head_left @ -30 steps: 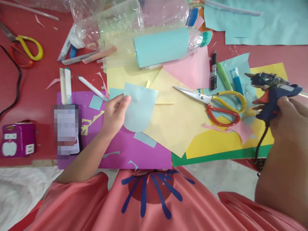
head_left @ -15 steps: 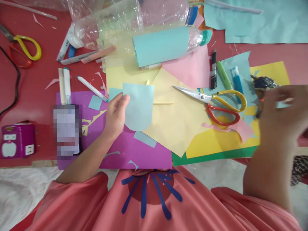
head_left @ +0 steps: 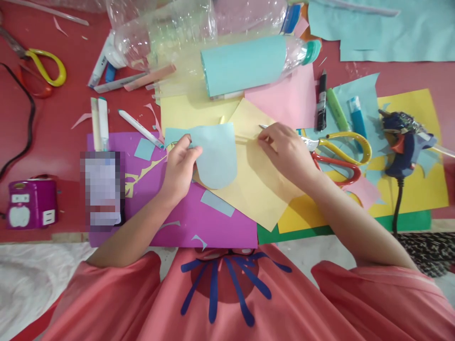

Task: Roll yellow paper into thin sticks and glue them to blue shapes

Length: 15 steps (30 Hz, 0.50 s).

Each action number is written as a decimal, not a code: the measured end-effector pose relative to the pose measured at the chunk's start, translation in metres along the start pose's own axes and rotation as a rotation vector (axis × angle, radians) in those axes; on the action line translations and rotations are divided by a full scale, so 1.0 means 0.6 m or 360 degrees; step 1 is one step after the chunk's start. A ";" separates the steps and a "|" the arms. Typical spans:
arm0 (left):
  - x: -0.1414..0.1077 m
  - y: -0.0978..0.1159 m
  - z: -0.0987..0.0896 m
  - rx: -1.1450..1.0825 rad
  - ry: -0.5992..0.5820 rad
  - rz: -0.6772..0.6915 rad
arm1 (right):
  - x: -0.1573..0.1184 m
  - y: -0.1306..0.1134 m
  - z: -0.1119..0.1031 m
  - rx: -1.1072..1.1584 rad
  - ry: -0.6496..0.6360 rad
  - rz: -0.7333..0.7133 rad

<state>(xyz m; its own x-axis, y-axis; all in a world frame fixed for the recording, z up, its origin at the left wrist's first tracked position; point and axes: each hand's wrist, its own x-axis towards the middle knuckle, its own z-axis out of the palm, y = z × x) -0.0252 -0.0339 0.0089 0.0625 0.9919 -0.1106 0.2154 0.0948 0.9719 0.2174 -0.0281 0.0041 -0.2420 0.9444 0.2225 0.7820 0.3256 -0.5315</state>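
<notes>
My left hand (head_left: pixel 180 166) is closed, thumb on top, on the edge of a light blue paper piece (head_left: pixel 217 156) with a rounded bottom. Cream paper (head_left: pixel 273 199) lies beneath it. Over that sheet, my right hand (head_left: pixel 284 147) pinches the end of a thin pale stick (head_left: pixel 245 139), which points toward the blue piece. Behind this hand lie scissors (head_left: pixel 343 170) with yellow and red handles, their blades partly covered by the fingers. A dark blue glue gun (head_left: pixel 403 154) rests on yellow paper farther right.
Clear plastic bottles (head_left: pixel 159 28) and a blue-wrapped bottle (head_left: pixel 245 66) lie at the back. Markers (head_left: pixel 138 128), a phone (head_left: pixel 103 189) and a purple box (head_left: pixel 31 203) are on the left. A black marker (head_left: pixel 322 102) and paper scraps (head_left: pixel 217 203) lie around.
My right hand has come from the glue gun at the far right to the middle and taken hold of the thin stick. My left hand still holds the blue piece, shifted slightly right.
</notes>
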 end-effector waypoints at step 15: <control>-0.024 0.022 0.023 -0.0408 -0.0589 -0.0328 | -0.018 -0.049 -0.003 0.0418 0.0341 0.0057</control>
<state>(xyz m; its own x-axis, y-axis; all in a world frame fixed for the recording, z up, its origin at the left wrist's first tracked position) -0.0096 -0.0485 0.0203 0.3959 0.8580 -0.3273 0.0162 0.3499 0.9367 0.1981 -0.0482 0.0188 -0.0692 0.9336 0.3517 0.6066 0.3192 -0.7281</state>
